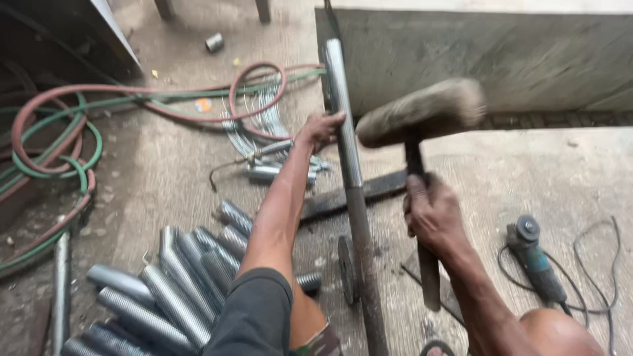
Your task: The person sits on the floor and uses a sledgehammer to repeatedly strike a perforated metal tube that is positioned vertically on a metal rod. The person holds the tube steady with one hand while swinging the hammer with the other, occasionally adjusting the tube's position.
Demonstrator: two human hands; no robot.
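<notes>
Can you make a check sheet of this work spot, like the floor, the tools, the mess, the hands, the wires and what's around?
Surface: bare dusty concrete floor.
Job's things: long metal pipe; big mallet, raised and blurred.
Clutter: pile of threaded grey pipes; bent wire bundle; small disc.
Hands: left hand steadies the pipe; right hand grips the mallet handle.
Cables: red and green hoses, coiled; angle grinder with black cord.
Surroundings: concrete wall.

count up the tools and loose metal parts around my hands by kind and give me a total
Mallets: 1, in the right hand, mallet
Long pipes: 1, held by the left hand, long pipe
Angle grinders: 1, angle grinder
Loose discs: 1, disc
Small metal sleeves: 1, sleeve
Total: 5
</notes>
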